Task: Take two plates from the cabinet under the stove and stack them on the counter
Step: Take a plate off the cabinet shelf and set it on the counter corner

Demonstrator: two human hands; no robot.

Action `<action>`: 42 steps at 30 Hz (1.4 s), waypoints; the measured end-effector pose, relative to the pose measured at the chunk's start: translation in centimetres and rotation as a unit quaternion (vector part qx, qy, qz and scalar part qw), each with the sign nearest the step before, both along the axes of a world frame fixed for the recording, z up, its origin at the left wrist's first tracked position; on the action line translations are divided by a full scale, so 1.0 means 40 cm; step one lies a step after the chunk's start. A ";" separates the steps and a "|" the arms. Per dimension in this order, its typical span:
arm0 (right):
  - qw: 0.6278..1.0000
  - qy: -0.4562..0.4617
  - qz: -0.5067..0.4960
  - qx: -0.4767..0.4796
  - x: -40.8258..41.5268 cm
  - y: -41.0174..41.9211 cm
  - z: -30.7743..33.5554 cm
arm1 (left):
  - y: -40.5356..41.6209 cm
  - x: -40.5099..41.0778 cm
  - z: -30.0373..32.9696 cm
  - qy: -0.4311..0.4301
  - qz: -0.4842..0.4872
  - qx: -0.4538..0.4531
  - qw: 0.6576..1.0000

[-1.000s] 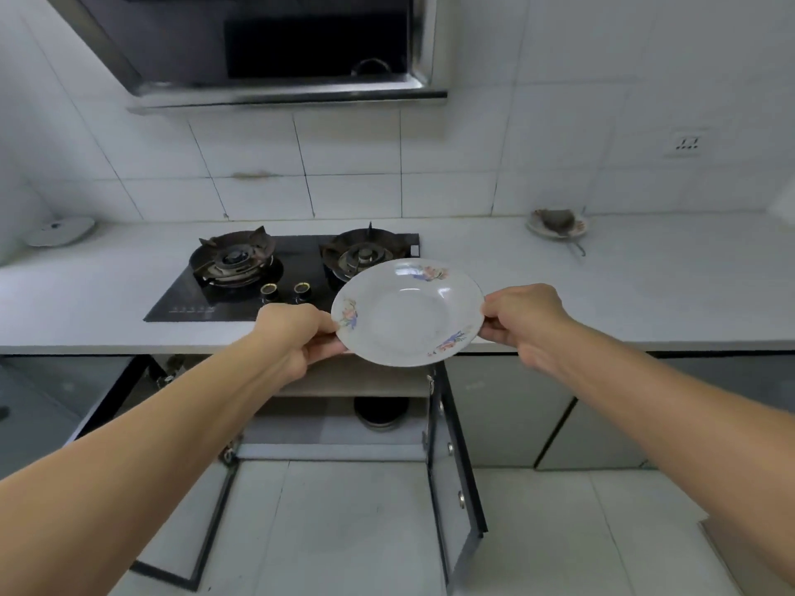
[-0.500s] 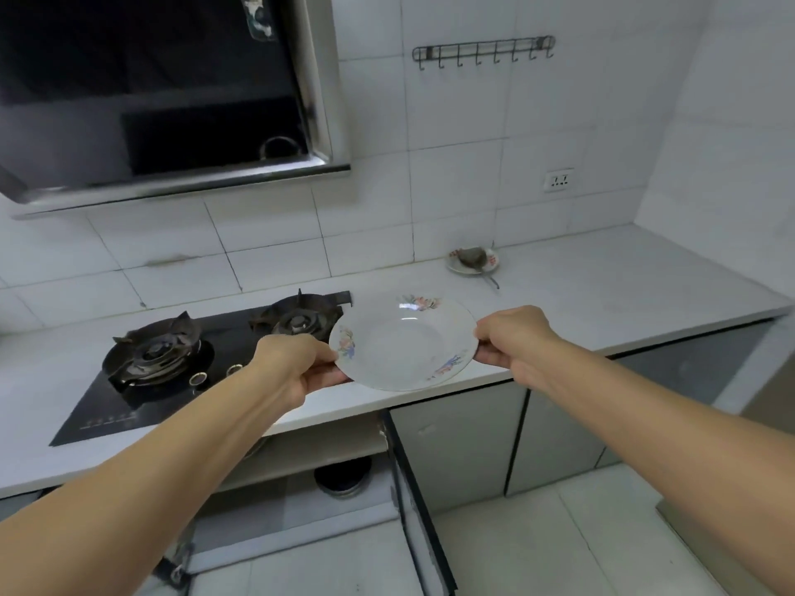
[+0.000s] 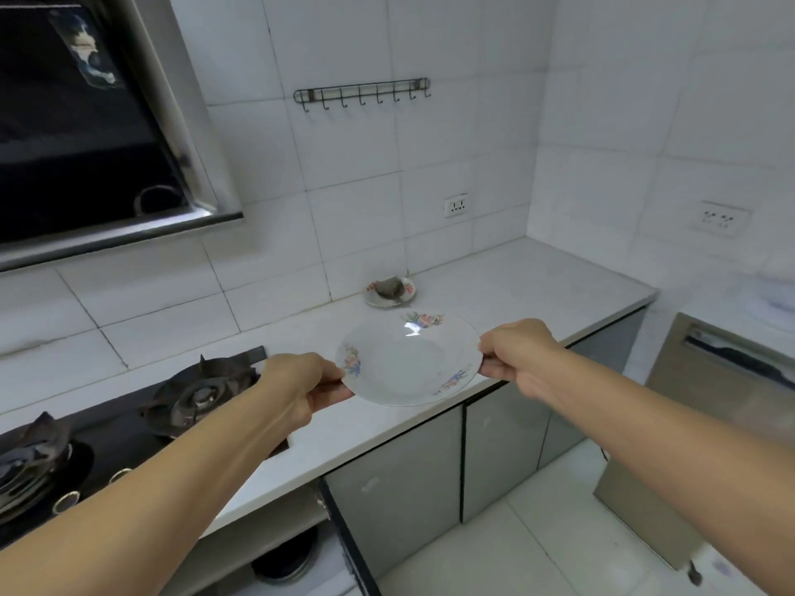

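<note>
Both bare forearms reach forward from the lower corners and converge toward the middle. The left hand [image 3: 297, 387] is curled with its knuckles up, thumb on top and fingers tucked beneath what it grips. The right hand [image 3: 518, 357] mirrors it from the opposite side, closed in a pinch, wrist nearly straight. The hands stand apart at about equal height.

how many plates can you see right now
2. One flowered plate is held over the counter's front edge by the left hand and right hand. A small plate sits by the back wall. More may be hidden in the cabinet.
</note>
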State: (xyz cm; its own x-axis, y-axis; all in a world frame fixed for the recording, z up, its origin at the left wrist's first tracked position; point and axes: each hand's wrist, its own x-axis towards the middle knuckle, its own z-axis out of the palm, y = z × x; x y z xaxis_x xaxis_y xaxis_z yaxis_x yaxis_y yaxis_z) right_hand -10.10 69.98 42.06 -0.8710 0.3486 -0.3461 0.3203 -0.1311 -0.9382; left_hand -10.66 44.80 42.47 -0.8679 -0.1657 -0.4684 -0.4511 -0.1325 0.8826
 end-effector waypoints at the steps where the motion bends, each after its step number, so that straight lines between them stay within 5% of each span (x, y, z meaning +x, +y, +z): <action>1: 1.000 0.001 -0.009 0.001 -0.010 0.030 0.000 | 0.028 -0.020 -0.002 0.000 -0.010 0.002 1.000; 20: 0.996 -0.015 -0.084 0.007 -0.305 0.667 0.000 | 0.689 -0.425 -0.048 0.011 -0.070 0.023 0.997; 42: 0.963 -0.074 -0.249 0.066 -0.876 1.194 -0.223 | 1.286 -1.154 -0.249 -0.034 -0.199 0.011 0.979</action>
State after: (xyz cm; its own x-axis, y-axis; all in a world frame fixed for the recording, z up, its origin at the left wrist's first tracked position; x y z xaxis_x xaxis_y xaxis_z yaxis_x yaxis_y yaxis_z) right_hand -45.14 117.74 33.12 -0.5281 0.7606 -0.3776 0.3800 -0.1859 -0.9061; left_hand -56.83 96.25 32.52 -0.8286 0.1902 -0.5265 -0.5278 0.0478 0.8480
